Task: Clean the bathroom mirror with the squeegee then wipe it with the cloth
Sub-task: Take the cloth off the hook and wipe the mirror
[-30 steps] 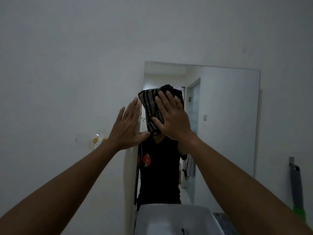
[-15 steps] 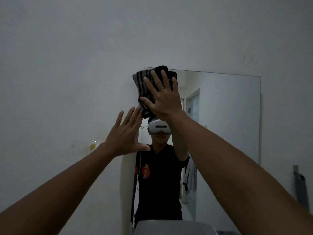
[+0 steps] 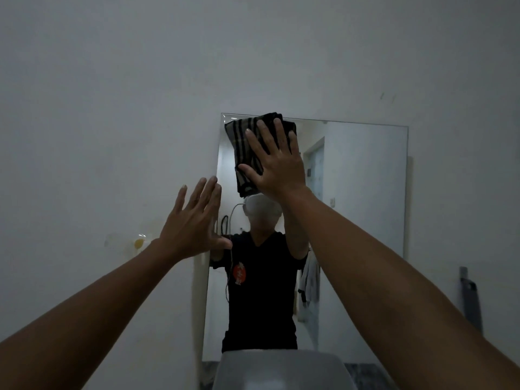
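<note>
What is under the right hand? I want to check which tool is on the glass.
The striped cloth is pressed flat under the right hand against the mirror, near its top left corner. The glass behind the cloth is covered.

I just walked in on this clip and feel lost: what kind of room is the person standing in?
Most likely a small home bathroom. A frameless mirror hangs on a plain white wall, a white basin sits directly below it, and the right hand presses a striped cloth flat against the glass.
</note>
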